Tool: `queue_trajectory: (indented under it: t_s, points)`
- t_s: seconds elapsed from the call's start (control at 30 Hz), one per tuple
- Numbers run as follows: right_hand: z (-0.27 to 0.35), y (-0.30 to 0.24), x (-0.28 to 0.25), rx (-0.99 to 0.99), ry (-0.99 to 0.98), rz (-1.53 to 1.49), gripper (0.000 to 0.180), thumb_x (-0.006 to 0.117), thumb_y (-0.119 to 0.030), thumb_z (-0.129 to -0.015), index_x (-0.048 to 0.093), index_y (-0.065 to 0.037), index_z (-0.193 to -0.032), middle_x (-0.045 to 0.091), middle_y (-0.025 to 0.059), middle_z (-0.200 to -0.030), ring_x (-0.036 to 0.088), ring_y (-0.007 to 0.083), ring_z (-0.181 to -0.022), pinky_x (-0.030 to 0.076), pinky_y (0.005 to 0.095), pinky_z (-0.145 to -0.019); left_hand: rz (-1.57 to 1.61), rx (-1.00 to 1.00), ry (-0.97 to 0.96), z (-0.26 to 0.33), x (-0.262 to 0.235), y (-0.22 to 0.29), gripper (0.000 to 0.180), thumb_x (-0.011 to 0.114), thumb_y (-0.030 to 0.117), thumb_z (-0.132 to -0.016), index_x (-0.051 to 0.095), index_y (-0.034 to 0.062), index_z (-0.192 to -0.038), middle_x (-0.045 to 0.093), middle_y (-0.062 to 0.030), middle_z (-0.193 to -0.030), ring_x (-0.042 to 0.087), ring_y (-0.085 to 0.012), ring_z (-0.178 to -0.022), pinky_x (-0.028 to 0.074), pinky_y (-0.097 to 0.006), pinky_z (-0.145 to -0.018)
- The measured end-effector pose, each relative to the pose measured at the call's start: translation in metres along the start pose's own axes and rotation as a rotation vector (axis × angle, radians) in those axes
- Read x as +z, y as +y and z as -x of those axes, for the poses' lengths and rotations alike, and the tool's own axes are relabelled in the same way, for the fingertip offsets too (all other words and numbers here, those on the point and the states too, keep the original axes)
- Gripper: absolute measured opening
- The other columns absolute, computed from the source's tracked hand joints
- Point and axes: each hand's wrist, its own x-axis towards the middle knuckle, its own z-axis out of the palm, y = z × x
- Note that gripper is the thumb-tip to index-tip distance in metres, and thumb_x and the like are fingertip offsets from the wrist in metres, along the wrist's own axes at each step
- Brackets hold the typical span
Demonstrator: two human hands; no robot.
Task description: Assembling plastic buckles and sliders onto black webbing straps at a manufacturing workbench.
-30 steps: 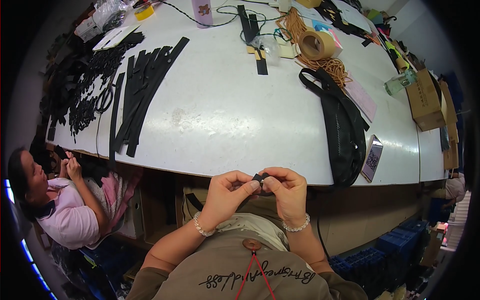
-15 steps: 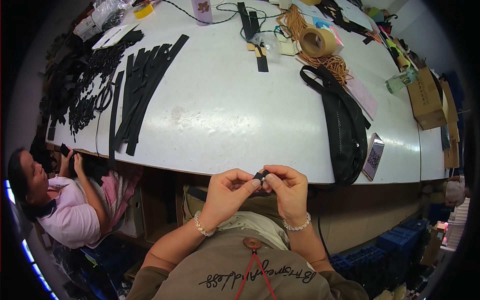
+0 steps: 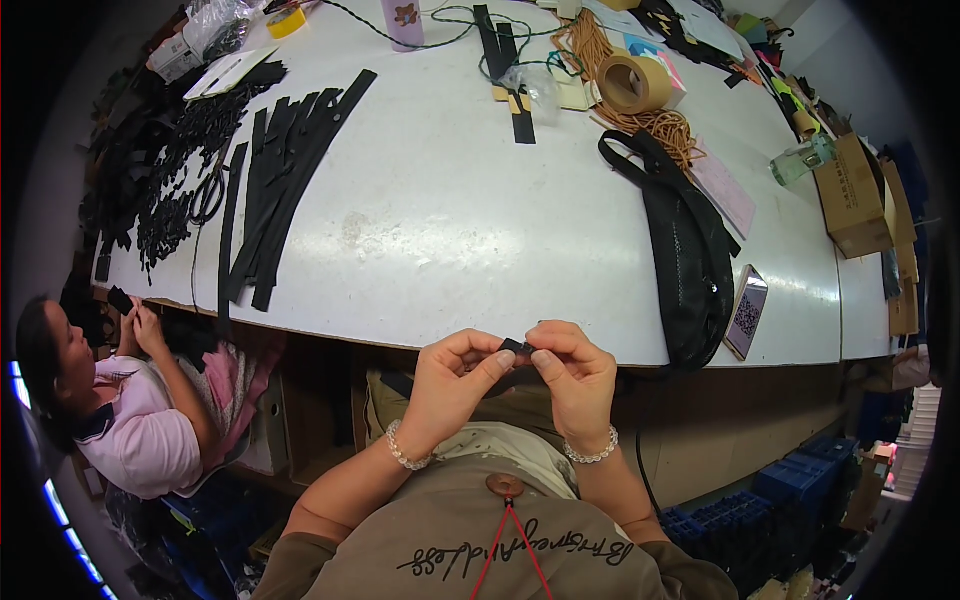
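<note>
Just off the table's front edge, a small black piece is pinched between my two hands. Its exact kind is too small to make out. My left hand grips its left end between thumb and forefinger. On the other end, the thumb and forefinger of my right hand are closed, and the fingertips of both hands nearly meet. Nearest to my right hand on the table lies a black bag with a strap and zipper.
Long black strips and scissors lie left on the white table. A phone rests right of the bag. Farther back are a tape roll, brown cord and a cardboard box. A co-worker sits at left.
The black piece has turned flatter and shows more between my fingertips. My right fingers have shifted slightly upward. The co-worker's hands have moved a little with a black piece.
</note>
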Motion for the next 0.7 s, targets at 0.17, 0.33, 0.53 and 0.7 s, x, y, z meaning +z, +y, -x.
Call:
queue_trajectory:
  t_s: [0.17,0.33,0.53,0.7]
  points:
    - [-0.0005,0.0020,-0.0031,-0.052,-0.029,0.115,0.015,0.061,0.013,-0.079,0.062,0.006,-0.092,0.058,0.0096,-0.100,0.059,0.0132,-0.087,0.050,0.0238,-0.077,0.005,-0.014,0.003,0.0008,-0.0024,-0.0014,0.010,0.059,0.003,-0.088,0.059,-0.0026,-0.096,0.065,-0.0064,-0.089,0.062,-0.0095,-0.080,0.057,-0.024,-0.066]
    - [0.0014,0.0046,-0.0062,-0.004,-0.009,0.105,0.017,0.062,0.014,-0.075,0.062,0.004,-0.089,0.060,0.0087,-0.095,0.059,0.0126,-0.085,0.050,0.0237,-0.075,-0.032,0.044,0.051,0.0013,0.0010,-0.0015,0.011,0.062,0.002,-0.086,0.060,-0.0027,-0.096,0.065,-0.0058,-0.087,0.062,-0.0081,-0.078,0.055,-0.022,-0.065]
    - [0.0023,-0.0003,-0.0050,-0.056,0.000,0.281,0.017,0.064,0.013,-0.074,0.064,0.003,-0.088,0.063,0.0093,-0.093,0.060,0.0129,-0.084,0.050,0.0238,-0.074,-0.136,0.130,0.097,0.0012,0.0011,-0.0015,0.011,0.065,-0.001,-0.083,0.062,-0.0025,-0.093,0.066,-0.0058,-0.088,0.062,-0.0064,-0.079,0.051,-0.017,-0.065]
    - [0.0028,-0.0034,-0.0014,-0.064,0.009,0.283,0.014,0.065,0.011,-0.075,0.065,0.004,-0.086,0.064,0.0101,-0.094,0.061,0.0132,-0.086,0.050,0.0240,-0.074,-0.189,0.160,0.128,0.0028,0.0026,-0.0027,0.011,0.065,-0.002,-0.082,0.063,-0.0023,-0.094,0.066,-0.0055,-0.088,0.062,-0.0060,-0.079,0.051,-0.018,-0.066]
